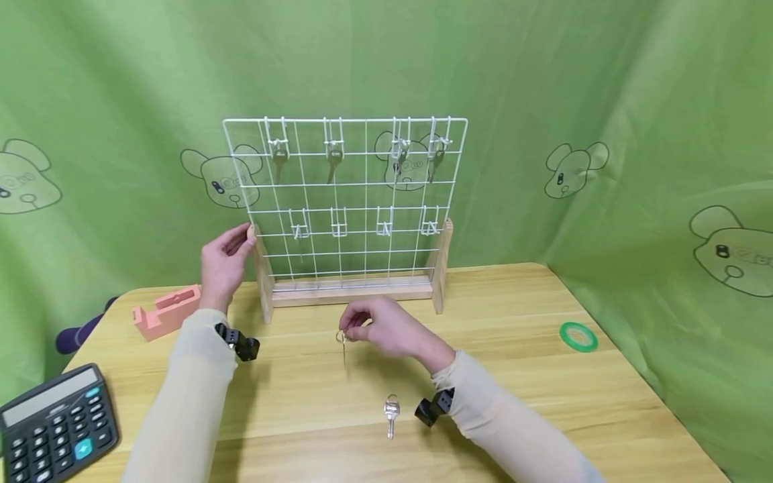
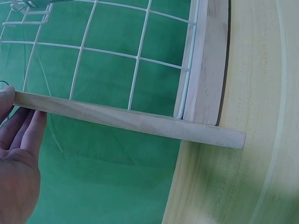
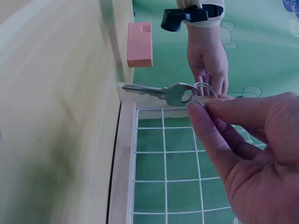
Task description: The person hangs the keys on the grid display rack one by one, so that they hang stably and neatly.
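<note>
My left hand (image 1: 222,270) holds the top of the left wooden upright (image 1: 264,278) of a rack, thumb on one side and fingers on the other in the left wrist view. The rack carries a white wire grid (image 1: 366,184). In front of its base, my right hand (image 1: 389,327) pinches the ring (image 3: 204,88) of a silver key (image 3: 175,94) between thumb and fingertips. That key hangs downward above the table in the head view. Another key (image 1: 391,409) with a ring lies on the table, nearer than the right hand.
Keys (image 1: 335,154) hang from several hooks in the grid's upper row. Lower hooks (image 1: 384,227) form a second row; something thin dangles at its left end. A pink tape dispenser (image 1: 168,314), calculator (image 1: 60,422) and green tape roll (image 1: 578,337) rest on the table.
</note>
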### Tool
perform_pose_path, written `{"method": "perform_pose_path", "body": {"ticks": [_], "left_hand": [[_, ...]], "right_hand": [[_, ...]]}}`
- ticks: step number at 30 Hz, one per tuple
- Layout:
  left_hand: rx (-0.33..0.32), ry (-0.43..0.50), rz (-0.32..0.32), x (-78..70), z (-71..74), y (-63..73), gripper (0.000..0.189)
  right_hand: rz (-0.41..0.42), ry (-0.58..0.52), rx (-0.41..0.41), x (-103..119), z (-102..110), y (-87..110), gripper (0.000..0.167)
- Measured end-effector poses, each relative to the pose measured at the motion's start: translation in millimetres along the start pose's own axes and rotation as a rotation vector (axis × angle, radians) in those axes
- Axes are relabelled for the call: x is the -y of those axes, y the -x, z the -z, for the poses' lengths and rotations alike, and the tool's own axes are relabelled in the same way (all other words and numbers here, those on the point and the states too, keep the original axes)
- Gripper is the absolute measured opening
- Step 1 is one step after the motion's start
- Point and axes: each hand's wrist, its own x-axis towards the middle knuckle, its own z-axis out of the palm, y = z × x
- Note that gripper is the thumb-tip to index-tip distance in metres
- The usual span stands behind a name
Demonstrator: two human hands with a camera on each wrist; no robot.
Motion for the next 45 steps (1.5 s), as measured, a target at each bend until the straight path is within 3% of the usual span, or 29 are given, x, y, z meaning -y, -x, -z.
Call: {"method": "perform_pose_path", "body": {"ticks": [9, 21, 28, 45], "left_hand": [[-0.004, 0.01, -0.001, 0.5, 0.2, 0.1, 0.042], [-0.006, 0.005, -0.017, 1.5, -0.4, -0.9, 0.041], [-0.005, 0.005, -0.017, 0.7, -0.4, -0.4, 0.041], [-0.017, 0.008, -0.018, 0.8, -1.2, -1.1, 0.041]], "right_hand": [[0.033, -0.023, -0.085, 2, 12, -6.9, 0.01], [0.007, -0.064, -0.166, 3, 21, -12.3, 0.01], [-0.012, -0.063, -0.252, 7, 27, -16.6, 0.01], [-0.013, -0.101, -0.413, 22, 41, -39.1, 0.01]]}}
